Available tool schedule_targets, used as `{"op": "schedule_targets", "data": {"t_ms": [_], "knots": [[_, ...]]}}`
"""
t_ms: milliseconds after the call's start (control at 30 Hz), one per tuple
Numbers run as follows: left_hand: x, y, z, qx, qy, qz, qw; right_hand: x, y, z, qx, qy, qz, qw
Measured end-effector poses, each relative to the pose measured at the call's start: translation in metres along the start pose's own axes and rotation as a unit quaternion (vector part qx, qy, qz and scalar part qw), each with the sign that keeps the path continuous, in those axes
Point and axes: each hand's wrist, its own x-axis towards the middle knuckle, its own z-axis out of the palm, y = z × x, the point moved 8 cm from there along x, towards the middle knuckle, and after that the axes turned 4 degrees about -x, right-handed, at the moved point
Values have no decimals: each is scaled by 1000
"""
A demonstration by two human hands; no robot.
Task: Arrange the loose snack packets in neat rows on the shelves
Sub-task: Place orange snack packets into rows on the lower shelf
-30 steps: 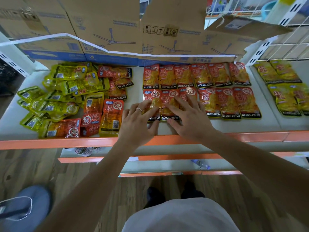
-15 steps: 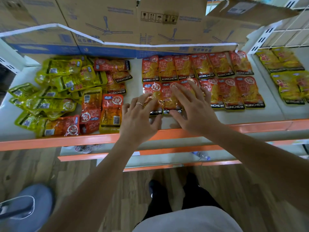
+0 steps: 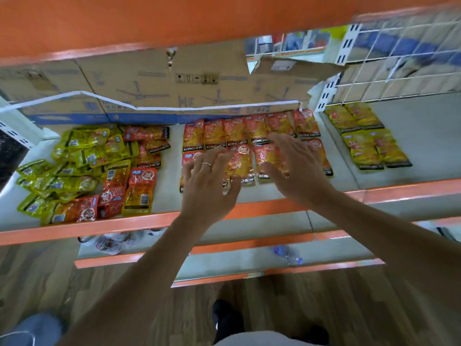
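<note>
Resting flat with fingers spread wide, the left hand [image 3: 207,186] and right hand [image 3: 296,168] press the orange packets [image 3: 240,162].

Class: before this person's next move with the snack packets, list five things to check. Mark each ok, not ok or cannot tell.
1. Left hand free to pick: ok. Its fingers are spread over the front row and hold nothing.
2. Right hand free: ok. It is open over the rows.
3. Back row neat: ok. The packets lie side by side along the boxes.
4. Front row neat: cannot tell. The hands cover much of it and the picture is blurred.
5. Pile sorted: not ok. The packets lie jumbled at the left of the shelf.
</note>
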Motion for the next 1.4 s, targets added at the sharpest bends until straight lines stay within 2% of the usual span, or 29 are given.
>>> {"op": "schedule_targets", "data": {"t_ms": [100, 267, 400, 567, 900, 1067, 1267, 1400], "knots": [[10, 59, 15, -8, -7, 27, 1000, -19, 43, -42, -30, 19, 18, 999], [21, 166, 39, -9, 19, 88, 996, -64, 131, -105, -55, -13, 87, 995], [35, 241, 55, -46, 33, 115, 992, -97, 186, -163, -63, 16, 108, 992], [48, 317, 89, -65, -27, 124, 990, -131, 253, -210, 38, 6, 200, 979], [83, 428, 156, -90, -61, 209, 972, -177, 364, -261, 34, 36, 320, 946], [114, 483, 206, -105, -113, 246, 957, -188, 403, -290, 20, 61, 367, 928], [157, 549, 248, -128, -127, 301, 937, -186, 442, -328, -69, 64, 377, 922], [173, 583, 271, -148, -132, 334, 922, -191, 466, -337, -82, 96, 390, 912]]}}
